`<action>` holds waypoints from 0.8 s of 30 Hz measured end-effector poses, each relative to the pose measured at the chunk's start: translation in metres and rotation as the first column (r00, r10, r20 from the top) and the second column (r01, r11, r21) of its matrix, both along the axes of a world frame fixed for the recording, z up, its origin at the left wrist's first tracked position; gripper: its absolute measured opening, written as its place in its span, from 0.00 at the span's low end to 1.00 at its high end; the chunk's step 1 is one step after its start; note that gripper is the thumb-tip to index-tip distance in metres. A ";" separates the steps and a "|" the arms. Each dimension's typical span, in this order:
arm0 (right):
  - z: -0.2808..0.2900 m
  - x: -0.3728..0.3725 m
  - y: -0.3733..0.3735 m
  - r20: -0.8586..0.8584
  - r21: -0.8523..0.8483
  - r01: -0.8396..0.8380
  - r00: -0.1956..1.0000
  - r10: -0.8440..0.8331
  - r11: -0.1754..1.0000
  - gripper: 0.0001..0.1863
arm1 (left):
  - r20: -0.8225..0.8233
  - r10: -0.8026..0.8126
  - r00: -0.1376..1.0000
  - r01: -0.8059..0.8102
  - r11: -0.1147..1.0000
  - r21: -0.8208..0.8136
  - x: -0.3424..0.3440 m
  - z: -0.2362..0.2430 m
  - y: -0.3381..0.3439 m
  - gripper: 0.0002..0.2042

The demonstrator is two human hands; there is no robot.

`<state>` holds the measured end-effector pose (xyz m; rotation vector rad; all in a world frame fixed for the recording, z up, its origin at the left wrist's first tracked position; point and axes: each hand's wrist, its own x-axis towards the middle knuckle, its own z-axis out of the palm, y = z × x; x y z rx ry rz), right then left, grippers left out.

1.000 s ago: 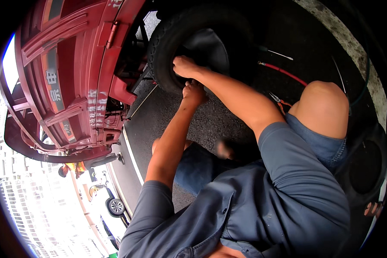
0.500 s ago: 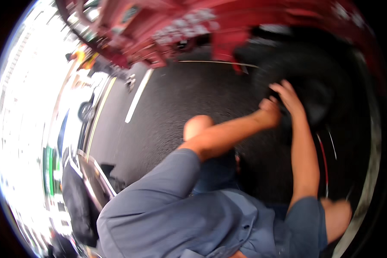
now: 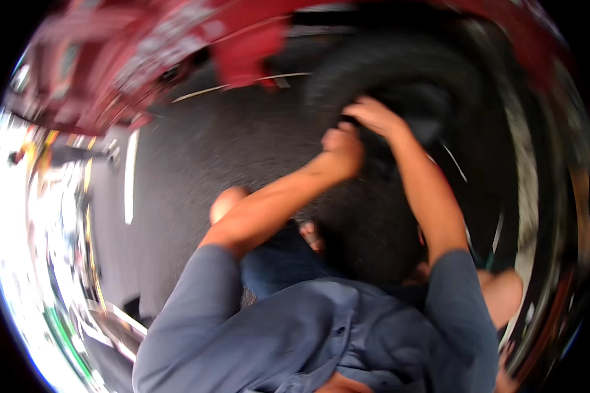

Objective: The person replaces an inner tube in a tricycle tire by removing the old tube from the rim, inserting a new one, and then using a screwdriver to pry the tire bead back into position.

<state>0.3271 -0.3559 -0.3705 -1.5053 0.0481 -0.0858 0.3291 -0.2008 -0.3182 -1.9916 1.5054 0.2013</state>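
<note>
A large black tyre (image 3: 347, 72) stands under the red vehicle body (image 3: 242, 49), with a dark rounded hub (image 3: 426, 114) at its middle. My left hand (image 3: 342, 147) is closed in a fist just below the tyre's near left edge. Close above it, my right hand (image 3: 373, 116) bends its fingers over something dark against the tyre. Blur and shadow hide what either hand grips. Both arms reach forward from grey-blue short sleeves, and I crouch with a bare knee (image 3: 229, 200) showing at the left.
Dark asphalt (image 3: 196, 144) spreads beneath me, with a white painted line (image 3: 131, 177) to the left and a pale strip (image 3: 528, 196) along the right. A person (image 3: 65, 155) stands at the far left. A thin red line partly shows behind my right arm.
The view has swung to the right, so the tyre, vehicle and both hands appear farther left. My hands stay close together at the tyre.
</note>
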 end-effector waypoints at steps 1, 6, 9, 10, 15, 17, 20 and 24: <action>0.008 -0.001 0.022 0.107 0.155 0.066 0.991 -0.083 0.986 0.24 | -0.008 -0.018 1.000 0.018 1.000 -0.018 0.008 -0.002 0.011 0.18; -0.070 -0.066 0.046 -0.138 0.623 0.596 0.722 -0.678 0.507 0.11 | -0.054 -0.030 0.998 0.028 0.999 -0.030 0.010 0.012 0.000 0.29; -0.078 -0.081 0.096 -0.305 0.695 0.575 0.779 -0.548 0.431 0.05 | -0.063 -0.041 0.997 0.039 0.998 -0.041 0.016 0.010 0.006 0.29; -0.081 -0.085 0.104 -0.298 0.655 0.590 0.776 -0.555 0.473 0.06 | -0.061 -0.036 0.998 0.035 0.999 -0.024 0.014 0.009 0.008 0.29; -0.077 -0.083 0.089 0.021 -0.042 0.768 0.640 -0.768 0.639 0.34 | -0.076 -0.038 0.996 0.030 0.995 -0.095 0.013 0.011 0.014 0.30; -0.075 -0.076 0.064 -0.051 -0.063 0.708 0.701 -0.711 0.703 0.37 | -0.071 -0.023 0.997 0.019 0.998 -0.057 0.009 0.015 0.005 0.28; -0.065 -0.064 0.037 -0.111 -0.324 0.592 0.751 -0.651 0.738 0.40 | -0.041 -0.009 0.999 0.008 1.000 -0.026 0.008 0.015 0.006 0.27; -0.080 -0.050 0.033 -0.037 -0.200 0.715 0.678 -0.734 0.670 0.41 | 0.005 -0.062 0.998 0.062 0.997 -0.055 0.009 0.007 0.007 0.27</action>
